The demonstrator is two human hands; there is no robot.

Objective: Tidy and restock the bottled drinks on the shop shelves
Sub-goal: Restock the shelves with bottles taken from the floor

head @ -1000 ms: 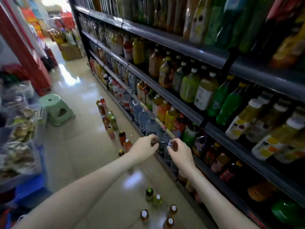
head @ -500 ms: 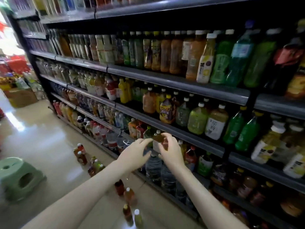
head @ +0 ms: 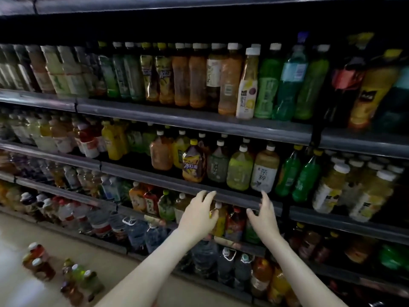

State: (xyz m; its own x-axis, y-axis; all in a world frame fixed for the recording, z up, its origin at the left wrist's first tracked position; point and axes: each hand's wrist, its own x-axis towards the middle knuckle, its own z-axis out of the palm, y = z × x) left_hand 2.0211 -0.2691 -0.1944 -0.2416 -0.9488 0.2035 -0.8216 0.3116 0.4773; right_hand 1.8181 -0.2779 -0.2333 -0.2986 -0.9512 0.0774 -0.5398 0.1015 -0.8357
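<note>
Evidently, I held the left hand point(head: 198, 216) and right hand point(head: 264, 214) open and empty at the shelf edge point(head: 234, 198), either side of a white-capped bottle point(head: 221, 217), probably to straighten it, while floor bottles point(head: 42, 262) waited as stock.

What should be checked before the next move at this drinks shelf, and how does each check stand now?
1. Left hand free: ok, fingers spread, holding nothing.
2. Right hand free: ok, fingers straight, empty.
3. Shelf edge within reach: ok, the fingertips of both hands are at it.
4. Big bottles above that edge upright: ok.
5. Floor bottles shelved: not ok, several stand on the floor at left.
6. Free slot in the row behind the hands: cannot tell, the hands and shadow hide it.
</note>
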